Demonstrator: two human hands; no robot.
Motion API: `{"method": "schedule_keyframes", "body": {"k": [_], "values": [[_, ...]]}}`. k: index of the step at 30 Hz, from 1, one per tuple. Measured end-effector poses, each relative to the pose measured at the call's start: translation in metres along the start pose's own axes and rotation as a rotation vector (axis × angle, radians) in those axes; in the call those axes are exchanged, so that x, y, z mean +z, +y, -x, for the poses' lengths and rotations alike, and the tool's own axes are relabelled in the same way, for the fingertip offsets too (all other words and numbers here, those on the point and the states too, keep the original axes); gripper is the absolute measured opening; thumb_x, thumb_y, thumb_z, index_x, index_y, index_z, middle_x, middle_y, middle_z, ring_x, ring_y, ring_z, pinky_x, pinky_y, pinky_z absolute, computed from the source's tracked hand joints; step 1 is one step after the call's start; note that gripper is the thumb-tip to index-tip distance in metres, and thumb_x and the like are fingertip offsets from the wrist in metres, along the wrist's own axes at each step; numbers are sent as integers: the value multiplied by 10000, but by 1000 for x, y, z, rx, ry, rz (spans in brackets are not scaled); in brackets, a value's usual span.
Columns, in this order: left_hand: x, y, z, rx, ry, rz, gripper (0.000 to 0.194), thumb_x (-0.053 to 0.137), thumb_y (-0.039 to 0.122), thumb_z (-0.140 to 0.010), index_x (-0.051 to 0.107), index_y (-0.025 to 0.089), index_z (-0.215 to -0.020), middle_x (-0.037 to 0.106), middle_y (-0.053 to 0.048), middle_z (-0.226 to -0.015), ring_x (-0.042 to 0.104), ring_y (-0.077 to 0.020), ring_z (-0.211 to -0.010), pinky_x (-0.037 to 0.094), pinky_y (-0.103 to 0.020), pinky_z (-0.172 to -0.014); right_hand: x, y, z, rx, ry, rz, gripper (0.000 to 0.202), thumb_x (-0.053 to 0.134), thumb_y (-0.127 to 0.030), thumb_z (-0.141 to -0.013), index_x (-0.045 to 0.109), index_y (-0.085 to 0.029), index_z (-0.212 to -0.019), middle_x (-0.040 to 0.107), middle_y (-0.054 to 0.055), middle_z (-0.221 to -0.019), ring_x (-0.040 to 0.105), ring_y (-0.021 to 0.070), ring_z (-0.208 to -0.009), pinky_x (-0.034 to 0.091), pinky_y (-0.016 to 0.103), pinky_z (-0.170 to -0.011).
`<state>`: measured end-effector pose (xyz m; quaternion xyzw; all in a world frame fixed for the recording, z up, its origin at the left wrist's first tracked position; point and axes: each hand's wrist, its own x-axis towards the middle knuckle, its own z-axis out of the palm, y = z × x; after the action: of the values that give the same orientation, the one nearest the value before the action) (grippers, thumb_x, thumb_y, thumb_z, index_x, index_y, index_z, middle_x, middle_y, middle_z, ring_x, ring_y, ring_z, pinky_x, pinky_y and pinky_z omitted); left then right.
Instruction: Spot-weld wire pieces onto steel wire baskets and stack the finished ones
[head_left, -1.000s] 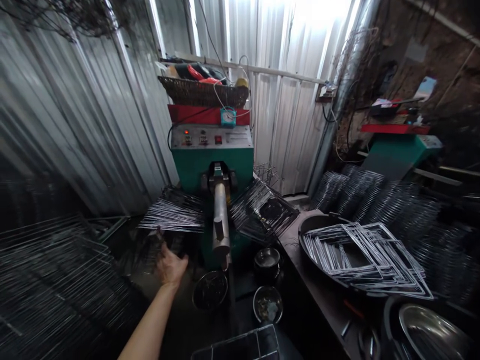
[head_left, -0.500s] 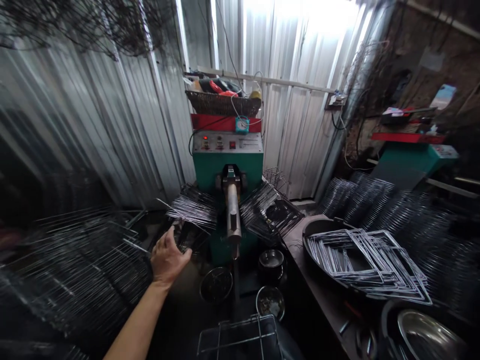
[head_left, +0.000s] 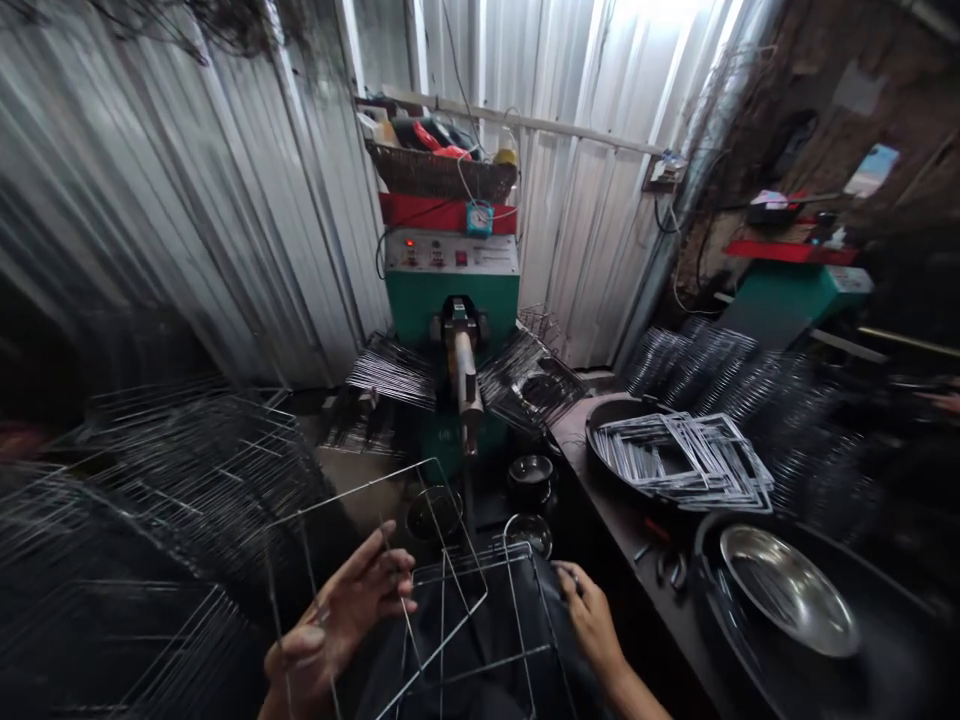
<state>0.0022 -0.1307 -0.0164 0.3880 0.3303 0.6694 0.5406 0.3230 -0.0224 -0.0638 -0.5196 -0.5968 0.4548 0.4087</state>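
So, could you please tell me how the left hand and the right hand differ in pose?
The left hand turns its palm side into view; the right hand shows its back. The left hand's fingers reach out, loosely parted, while the right hand's are bent. The left is among the wires of a frame; the right is at the rack's side, grip unclear. Both are bare.
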Motion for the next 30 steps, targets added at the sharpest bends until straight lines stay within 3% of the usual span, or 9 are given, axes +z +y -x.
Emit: {"method": "schedule_keyframes", "body": {"k": [5, 10, 12, 16, 21, 25, 27, 29, 30], "values": [[16, 4, -6, 81, -176, -166, 945, 758, 698, -635, 485, 333, -1462, 673, -112, -1169, 663, -321, -996, 584, -513, -865, 1, -64, 0, -75, -110, -120, 587, 602, -722, -810, 785, -173, -907, 715, 83, -840, 659, 238, -872, 525, 324, -815], [48, 51, -24, 148, -296, -1065, 778, 732, 355, -761, 445, 350, -1484, 615, -73, -1352, 619, -289, -1186, 504, -441, -1045, -1, -84, 4, 61, -250, -396, 565, 660, -627, -815, 721, -188, -1167, 585, -12, -718, 297, 51, -447, 265, 201, -415], [65, 55, -28, 207, -224, -1320, 791, 682, 331, -765, 407, 311, -1507, 587, -90, -1371, 678, -258, -1033, 577, -383, -904, 1, -85, 10, 2, -279, -489, 620, 674, -629, -802, 672, -208, -1258, 621, 8, -818, 275, 39, -450, 238, 198, -411], [92, 30, -24, 350, -74, -1598, 810, 622, 359, -817, 308, 182, -1542, 616, -148, -1250, 669, -194, -702, 590, -327, -647, 15, -82, 27, -249, -196, -379, 571, 710, -573, -805, 669, -225, -1255, 670, 45, -919, 530, 118, -650, 449, 251, -589], [120, 9, -8, 572, -16, -1749, 797, 550, 386, -905, 208, 74, -1555, 624, -204, -1167, 683, -303, -966, 604, -352, -697, 27, -77, 32, -417, -118, -158, 358, 586, -449, -929, 697, -209, -1169, 639, 19, -792, 545, 133, -662, 469, 278, -666], [119, 35, 5, 696, 51, -1652, 598, 541, 441, -938, 414, 237, -1485, 567, -148, -1359, 646, -287, -1114, 592, -388, -871, 23, -72, 22, -220, -89, -218, 394, 531, -456, -948, 691, -188, -1188, 551, -14, -684, 460, 114, -586, 416, 253, -580], [101, 43, 4, 603, 330, -1602, 554, 549, 495, -928, 504, 237, -1415, 582, -126, -1361, 627, -305, -1154, 556, -459, -960, 23, -66, 15, -78, -99, -294, 427, 543, -486, -924, 699, -172, -1169, 484, -36, -627, 406, 102, -544, 368, 239, -528], [73, 37, -3, 232, 527, -1575, 656, 456, 602, -919, 558, 123, -1355, 594, -192, -1347, 600, -377, -1194, 535, -538, -970, 25, -57, 9, 37, -92, -359, 450, 581, -512, -880, 707, -158, -1129, 432, -54, -594, 361, 90, -515, 318, 228, -491], [57, 29, -8, -15, 481, -1514, 712, 402, 648, -900, 591, 102, -1316, 625, -200, -1310, 621, -383, -1163, 536, -546, -965, 27, -52, 6, 82, -84, -388, 463, 603, -523, -856, 707, -154, -1115, 416, -61, -585, 341, 84, -503, 293, 224, -476]]}}
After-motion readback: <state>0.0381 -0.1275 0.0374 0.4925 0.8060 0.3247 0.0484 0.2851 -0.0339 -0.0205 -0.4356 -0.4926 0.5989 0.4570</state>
